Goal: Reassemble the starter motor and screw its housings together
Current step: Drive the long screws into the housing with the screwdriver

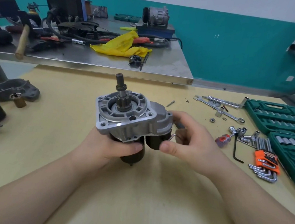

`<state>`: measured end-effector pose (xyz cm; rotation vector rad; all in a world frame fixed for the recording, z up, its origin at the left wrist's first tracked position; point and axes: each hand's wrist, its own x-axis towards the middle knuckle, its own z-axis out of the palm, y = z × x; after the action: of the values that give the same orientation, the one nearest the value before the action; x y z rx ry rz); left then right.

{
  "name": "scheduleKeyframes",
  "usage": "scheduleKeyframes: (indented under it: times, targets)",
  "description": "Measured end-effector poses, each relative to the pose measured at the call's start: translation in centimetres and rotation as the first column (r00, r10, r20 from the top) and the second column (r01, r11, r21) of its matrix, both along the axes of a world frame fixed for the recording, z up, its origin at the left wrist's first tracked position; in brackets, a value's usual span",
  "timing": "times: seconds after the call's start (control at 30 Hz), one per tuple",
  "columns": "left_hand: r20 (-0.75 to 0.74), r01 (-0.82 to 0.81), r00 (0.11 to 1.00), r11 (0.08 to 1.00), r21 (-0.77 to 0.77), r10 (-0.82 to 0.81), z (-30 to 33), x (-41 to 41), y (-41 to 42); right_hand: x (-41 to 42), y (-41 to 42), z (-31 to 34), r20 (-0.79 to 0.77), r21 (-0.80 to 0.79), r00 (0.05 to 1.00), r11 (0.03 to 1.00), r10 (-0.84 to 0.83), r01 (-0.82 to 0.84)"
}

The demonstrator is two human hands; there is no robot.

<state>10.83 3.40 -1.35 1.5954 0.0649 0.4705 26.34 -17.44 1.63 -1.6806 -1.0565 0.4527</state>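
Head view: the right hand point(191, 140) pinches a small L-shaped hex key point(173, 137) between thumb and fingers, its bent end lying against the right flank of the starter motor point(131, 121), just under the silver nose housing point(125, 109). The left hand point(110, 144) grips the dark motor body from below and the left, thumb laid across its front, holding the unit just above the surface point(133, 193). The motor's long axis runs nearly upright, tipped a little away from the person, with the pinion shaft point(120, 88) pointing up and back. So the screw site sits to the left of the right hand, touching the key, and the right hand is the nearer one to it; the fastener itself is hidden behind the housing and fingers. The judgement is that a housing screw is being driven, and the key needs to turn while the left hand braces.

Further out on the surface lie a loose screw point(170, 103), spanners point(217, 105), sockets, a hex key set point(264, 162) and a green socket case point(280, 117) on the right, and a grey casting point(13, 91) on the left. Behind stands a steel bench point(93, 59) with a yellow cloth point(121, 44), before a teal wall.
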Motion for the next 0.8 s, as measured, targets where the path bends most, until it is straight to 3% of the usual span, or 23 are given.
scheduleKeyframes:
  times: [0.1, 0.2, 0.3, 0.43, 0.5, 0.6, 0.73, 0.8]
  targets:
    - [0.033, 0.006, 0.999, 0.998, -0.057, -0.004, -0.3, -0.5, 0.4, 0.7, -0.3, -0.6, 0.046, -0.053, 0.998, 0.998, -0.042, 0.045]
    - [0.055, 0.047, 0.998, 0.992, -0.115, -0.041, -0.6, -0.8, 0.6, 0.1, 0.2, -1.8, 0.198, -0.146, 0.974, 0.979, -0.109, 0.139]
    - [0.066, 0.095, 0.994, 0.988, -0.120, -0.088, -0.5, -0.8, 0.5, -0.5, 1.0, -2.6, 0.504, -0.377, 0.863, 0.897, -0.007, 0.228]
    - [0.057, 0.077, 0.996, 0.993, -0.089, -0.072, -0.4, -0.7, 0.5, -1.1, 1.6, -2.2, 0.719, -0.438, 0.688, 0.836, 0.104, 0.332]
    - [0.056, 0.083, 0.995, 0.995, -0.059, -0.080, -0.3, -0.6, 0.5, -1.0, 2.1, -1.6, 0.761, -0.440, 0.636, 0.820, 0.125, 0.366]
    - [0.051, 0.101, 0.994, 0.994, -0.049, -0.098, -0.2, -0.6, 0.5, 0.3, 3.9, -0.2, 0.733, -0.454, 0.678, 0.784, 0.058, 0.424]
    - [0.052, 0.114, 0.992, 0.992, -0.059, -0.111, 0.0, -0.7, 0.4, 6.5, 7.8, 1.3, 0.772, -0.372, 0.630, 0.739, -0.089, 0.561]
    - [0.060, 0.129, 0.990, 0.990, -0.050, -0.126, 0.3, -0.6, 0.3, 9.7, 9.5, 1.6, 0.743, -0.437, 0.664, 0.685, -0.090, 0.583]
